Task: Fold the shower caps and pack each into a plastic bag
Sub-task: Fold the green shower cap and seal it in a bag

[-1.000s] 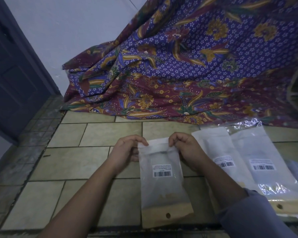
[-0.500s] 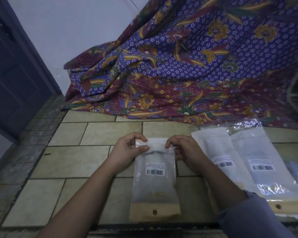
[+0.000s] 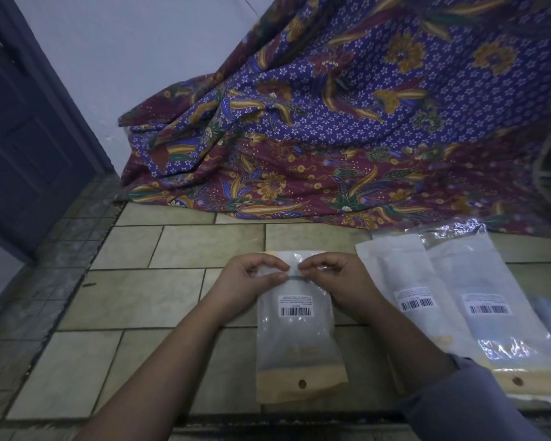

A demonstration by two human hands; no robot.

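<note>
1. Both hands have drawn inward since a second ago: the left hand and right hand, which held the corners, now nearly meet at the middle of the far edge of the plastic bag.
2. Each hand pinches the turned-over flap between thumb and fingertips, and the bag lies flat on the tiled floor.
3. Just beside it on the right lie two more bags, apparently already packed.
4. This bag looks nearly sealed; I cannot tell whether any unpacked caps remain.
</note>
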